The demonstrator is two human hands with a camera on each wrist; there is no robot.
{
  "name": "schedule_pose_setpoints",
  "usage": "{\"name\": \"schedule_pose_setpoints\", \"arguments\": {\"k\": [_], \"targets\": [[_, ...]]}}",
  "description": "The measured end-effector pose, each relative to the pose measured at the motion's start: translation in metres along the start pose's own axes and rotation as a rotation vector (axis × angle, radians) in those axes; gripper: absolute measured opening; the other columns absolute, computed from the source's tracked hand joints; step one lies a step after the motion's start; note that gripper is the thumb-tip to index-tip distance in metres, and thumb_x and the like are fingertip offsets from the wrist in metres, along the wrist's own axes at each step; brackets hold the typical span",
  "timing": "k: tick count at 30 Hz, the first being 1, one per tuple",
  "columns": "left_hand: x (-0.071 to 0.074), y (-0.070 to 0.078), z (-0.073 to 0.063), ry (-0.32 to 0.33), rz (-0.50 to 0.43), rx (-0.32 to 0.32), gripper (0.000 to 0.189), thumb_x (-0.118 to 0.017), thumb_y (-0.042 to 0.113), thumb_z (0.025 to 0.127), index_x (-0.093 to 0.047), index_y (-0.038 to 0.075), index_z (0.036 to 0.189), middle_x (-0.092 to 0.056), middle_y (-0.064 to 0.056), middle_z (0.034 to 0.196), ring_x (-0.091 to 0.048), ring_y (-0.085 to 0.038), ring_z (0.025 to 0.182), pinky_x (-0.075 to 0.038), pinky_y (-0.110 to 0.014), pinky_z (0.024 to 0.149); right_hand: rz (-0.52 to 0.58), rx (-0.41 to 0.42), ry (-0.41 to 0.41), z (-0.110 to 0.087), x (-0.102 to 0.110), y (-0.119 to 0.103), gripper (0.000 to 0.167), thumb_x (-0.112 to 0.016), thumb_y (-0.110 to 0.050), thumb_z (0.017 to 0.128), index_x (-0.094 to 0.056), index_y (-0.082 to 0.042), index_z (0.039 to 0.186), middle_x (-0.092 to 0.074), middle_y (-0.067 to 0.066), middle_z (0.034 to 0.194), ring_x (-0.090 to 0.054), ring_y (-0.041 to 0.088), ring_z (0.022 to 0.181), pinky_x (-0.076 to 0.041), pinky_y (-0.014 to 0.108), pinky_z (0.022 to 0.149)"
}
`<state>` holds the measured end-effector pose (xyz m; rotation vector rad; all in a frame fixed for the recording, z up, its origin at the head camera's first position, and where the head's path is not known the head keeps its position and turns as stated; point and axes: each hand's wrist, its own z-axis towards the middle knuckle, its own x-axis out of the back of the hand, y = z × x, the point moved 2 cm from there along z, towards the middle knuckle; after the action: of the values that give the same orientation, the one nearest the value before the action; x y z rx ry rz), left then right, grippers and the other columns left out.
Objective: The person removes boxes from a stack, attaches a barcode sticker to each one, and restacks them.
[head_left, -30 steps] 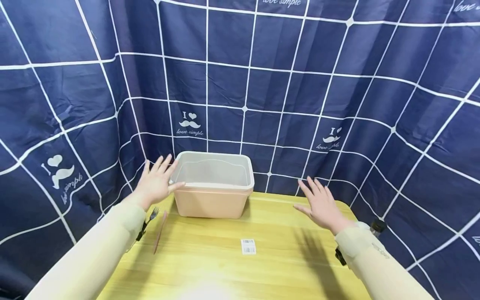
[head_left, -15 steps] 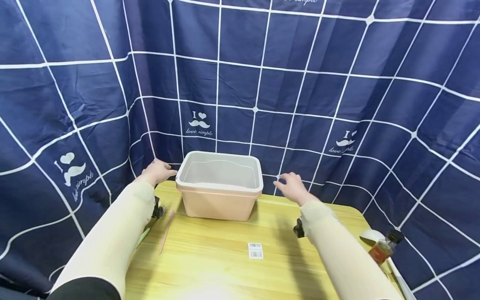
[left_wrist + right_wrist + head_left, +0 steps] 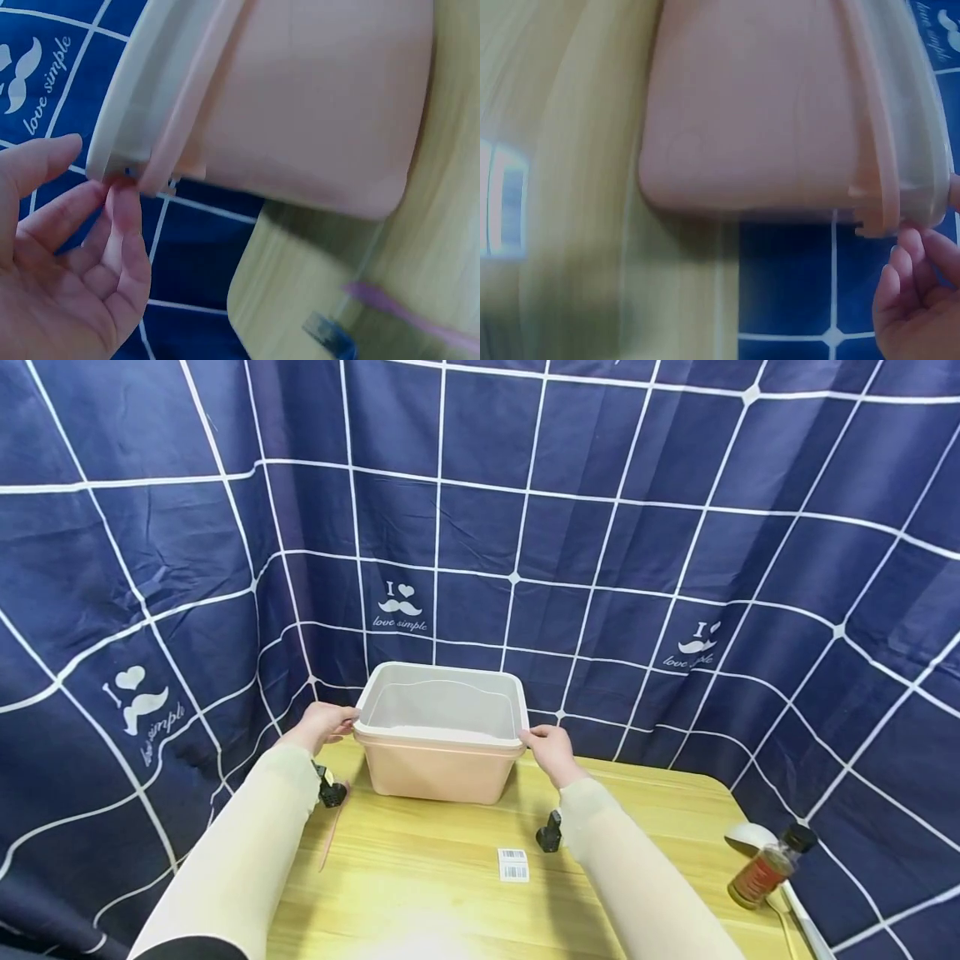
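A white plastic tub (image 3: pixel 442 697) sits nested inside a pink plastic tub (image 3: pixel 441 772), and its rim stands above the pink one at the back of the table. My left hand (image 3: pixel 322 724) holds the white rim at the left end. In the left wrist view its fingertips (image 3: pixel 124 191) curl under that rim, with the thumb raised close beside it. At the opposite end my right hand (image 3: pixel 551 752) pinches the white rim. Its fingertips (image 3: pixel 909 244) tuck beneath, and the thumb touches the outer edge in the right wrist view.
On the wooden table (image 3: pixel 435 860) lie a barcode label (image 3: pixel 513 865) and a thin pink stick (image 3: pixel 327 839). A bottle (image 3: pixel 759 878) with a black cap, a white ladle (image 3: pixel 750 837) and a yellowish spoon (image 3: pixel 782 910) are at the right edge. A blue checked curtain (image 3: pixel 480 527) hangs behind.
Both hands, first spread above the table, have come in to the tub's two ends and taken hold of the white rim. The tubs stay in place on the table.
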<state>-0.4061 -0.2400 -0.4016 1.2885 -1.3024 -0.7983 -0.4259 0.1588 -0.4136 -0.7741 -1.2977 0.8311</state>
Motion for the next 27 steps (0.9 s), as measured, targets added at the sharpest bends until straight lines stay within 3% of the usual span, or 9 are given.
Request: {"name": "schedule_pose_setpoints", "arguments": {"k": [4, 8, 11, 14, 16, 18, 21, 24, 27], "targets": [[-0.005, 0.001, -0.003, 0.049, -0.049, 0.027, 0.011, -0.067, 0.01, 0.087, -0.061, 0.001, 0.091, -0.062, 0.008, 0.059, -0.062, -0.004, 0.06, -0.049, -0.046, 0.095, 0.13, -0.121, 0.007, -0.005, -0.001, -0.003, 0.041, -0.07, -0.019, 0.09, -0.065, 0.007, 0.12, -0.061, 0.025, 0.123, -0.056, 0.038, 0.113, -0.043, 0.047, 0.098], [-0.006, 0.002, -0.006, 0.093, -0.046, 0.044, 0.016, -0.067, 0.009, 0.085, -0.061, -0.002, 0.095, -0.066, 0.003, 0.065, -0.064, -0.006, 0.063, -0.05, -0.045, 0.093, 0.22, -0.175, 0.013, -0.007, -0.002, -0.003, 0.042, -0.073, -0.019, 0.088, -0.065, 0.006, 0.121, -0.066, 0.02, 0.116, -0.058, 0.037, 0.11, -0.046, 0.036, 0.085], [-0.007, 0.004, -0.009, 0.106, -0.029, 0.045, 0.026, -0.069, 0.01, 0.083, -0.061, -0.006, 0.103, -0.07, -0.008, 0.087, -0.066, -0.013, 0.073, -0.053, -0.04, 0.087, 0.284, -0.189, 0.023, -0.009, -0.002, -0.002, 0.042, -0.074, -0.017, 0.087, -0.065, 0.007, 0.121, -0.069, 0.016, 0.109, -0.058, 0.034, 0.106, -0.046, 0.032, 0.08], [-0.009, 0.004, -0.012, 0.099, -0.026, 0.052, 0.038, -0.071, 0.012, 0.082, -0.061, -0.009, 0.112, -0.064, -0.019, 0.115, -0.066, -0.025, 0.087, -0.055, -0.033, 0.079, 0.335, -0.19, 0.034, -0.009, -0.003, -0.001, 0.041, -0.073, -0.014, 0.087, -0.065, 0.008, 0.121, -0.069, 0.017, 0.112, -0.059, 0.031, 0.106, -0.048, 0.036, 0.089], [-0.009, 0.004, -0.013, 0.101, -0.024, 0.055, 0.042, -0.073, 0.013, 0.081, -0.062, -0.008, 0.115, -0.059, -0.019, 0.12, -0.064, -0.029, 0.092, -0.055, -0.027, 0.073, 0.359, -0.185, 0.032, -0.009, -0.003, -0.001, 0.041, -0.071, -0.013, 0.089, -0.063, 0.009, 0.122, -0.067, 0.019, 0.116, -0.059, 0.033, 0.109, -0.046, 0.041, 0.096], [-0.008, 0.003, -0.014, 0.102, -0.027, 0.044, 0.041, -0.073, 0.013, 0.08, -0.064, -0.008, 0.115, -0.062, -0.016, 0.116, -0.063, -0.029, 0.091, -0.052, -0.023, 0.066, 0.372, -0.181, 0.025, -0.009, -0.004, -0.001, 0.042, -0.07, -0.013, 0.09, -0.062, 0.01, 0.124, -0.065, 0.021, 0.12, -0.058, 0.034, 0.112, -0.043, 0.044, 0.1], [-0.006, 0.002, -0.014, 0.119, -0.033, 0.016, 0.034, -0.074, 0.011, 0.08, -0.068, -0.005, 0.109, -0.066, -0.004, 0.094, -0.059, -0.021, 0.081, -0.046, -0.02, 0.06, 0.377, -0.186, 0.027, -0.009, -0.006, -0.001, 0.042, -0.07, -0.014, 0.09, -0.062, 0.009, 0.125, -0.065, 0.021, 0.122, -0.057, 0.035, 0.115, -0.042, 0.044, 0.102], [-0.006, 0.002, -0.014, 0.118, -0.049, -0.008, 0.027, -0.074, 0.01, 0.08, -0.071, -0.002, 0.103, -0.061, 0.007, 0.077, -0.055, -0.016, 0.076, -0.044, -0.021, 0.061, 0.381, -0.194, 0.045, -0.009, -0.006, -0.002, 0.042, -0.071, -0.014, 0.089, -0.063, 0.008, 0.124, -0.065, 0.02, 0.12, -0.057, 0.034, 0.115, -0.043, 0.041, 0.099], [-0.005, 0.002, -0.014, 0.105, -0.063, -0.025, 0.026, -0.073, 0.01, 0.081, -0.073, -0.002, 0.104, -0.061, 0.011, 0.074, -0.057, -0.021, 0.086, -0.043, -0.025, 0.069, 0.395, -0.191, 0.055, -0.011, -0.004, -0.004, 0.042, -0.071, -0.015, 0.089, -0.063, 0.008, 0.123, -0.065, 0.019, 0.12, -0.056, 0.033, 0.114, -0.043, 0.04, 0.097]]}}
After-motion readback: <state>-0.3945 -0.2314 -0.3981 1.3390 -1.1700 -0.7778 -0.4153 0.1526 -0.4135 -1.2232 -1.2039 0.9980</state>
